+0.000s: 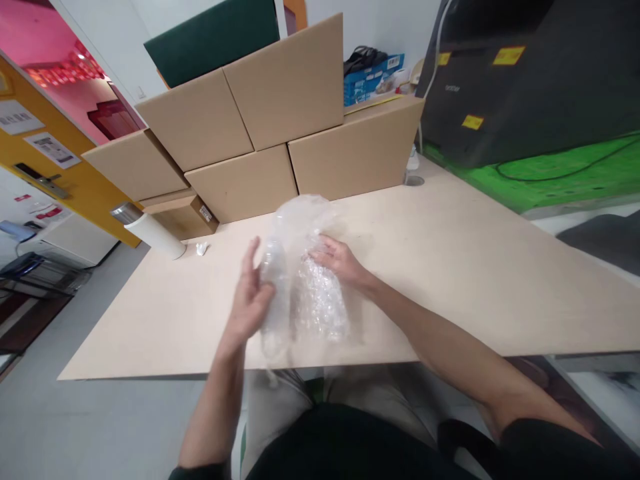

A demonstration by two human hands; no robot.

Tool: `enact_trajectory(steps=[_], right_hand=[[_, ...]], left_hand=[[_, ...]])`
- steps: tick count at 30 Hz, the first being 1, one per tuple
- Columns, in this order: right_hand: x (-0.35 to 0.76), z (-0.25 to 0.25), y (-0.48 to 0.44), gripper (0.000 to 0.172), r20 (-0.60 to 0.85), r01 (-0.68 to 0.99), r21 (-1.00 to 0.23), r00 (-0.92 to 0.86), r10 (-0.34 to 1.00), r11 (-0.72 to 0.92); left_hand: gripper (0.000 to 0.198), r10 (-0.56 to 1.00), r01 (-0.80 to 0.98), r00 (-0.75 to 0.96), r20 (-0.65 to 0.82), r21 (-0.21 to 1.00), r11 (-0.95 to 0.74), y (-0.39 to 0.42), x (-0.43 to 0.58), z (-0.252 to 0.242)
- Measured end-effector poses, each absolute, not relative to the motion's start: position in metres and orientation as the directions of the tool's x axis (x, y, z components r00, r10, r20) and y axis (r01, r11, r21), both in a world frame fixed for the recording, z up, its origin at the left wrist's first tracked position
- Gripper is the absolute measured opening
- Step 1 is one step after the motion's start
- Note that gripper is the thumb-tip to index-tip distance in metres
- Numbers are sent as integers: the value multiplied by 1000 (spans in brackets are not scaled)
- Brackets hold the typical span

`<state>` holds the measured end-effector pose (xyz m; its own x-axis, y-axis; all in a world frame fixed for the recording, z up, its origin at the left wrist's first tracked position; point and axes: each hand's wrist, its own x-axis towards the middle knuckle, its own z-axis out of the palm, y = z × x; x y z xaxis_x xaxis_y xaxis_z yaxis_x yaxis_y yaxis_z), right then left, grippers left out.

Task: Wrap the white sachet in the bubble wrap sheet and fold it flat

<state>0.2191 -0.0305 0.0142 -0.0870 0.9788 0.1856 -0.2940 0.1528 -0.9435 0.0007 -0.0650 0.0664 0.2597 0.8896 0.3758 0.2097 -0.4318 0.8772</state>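
Clear bubble wrap [320, 303] lies crumpled and partly folded near the front edge of the table, with a smoother see-through sheet [305, 213] rising at its far end. My left hand [250, 297] is at the left side of the wrap, fingers apart and pointing away from me, the thumb against the plastic edge. On the upper right part of the wrap, my right hand [340, 260] has its fingers closed on the plastic. Its fingertips are slightly blurred. Whether anything lies inside the wrap cannot be made out.
Stacked cardboard boxes [243, 183] line the back of the table [450, 267], a dark green box [215, 43] on top. A white bottle [157, 233] stands at the left beside a crumpled white scrap [201, 249]. A large dark machine [540, 87] is at the right.
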Motion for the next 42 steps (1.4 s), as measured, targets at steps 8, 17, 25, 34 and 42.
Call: enact_trajectory(steps=[8,17,25,34,42], right_hand=[[254,19,-11,28,-65,-250,-968,92,994,-40],[262,4,-3,21,-128,-55,-991,135,982,-122],[270,1,1,28,-107,-27,-994,144,984,-105],[289,0,6,30,-133,146,-975,220,966,-168],[286,0,-1,27,-169,176,-959,264,949,-220]], left_hand=[[71,977,497,-117,176,862,-96,-38,-76,33],[75,880,868,474,-8,173,-466,-88,-7,18],[23,896,665,29,443,660,-348,-84,-59,17],[38,662,859,-405,630,510,39,-97,-125,10],[42,987,913,-35,154,407,-31,-76,-49,3]])
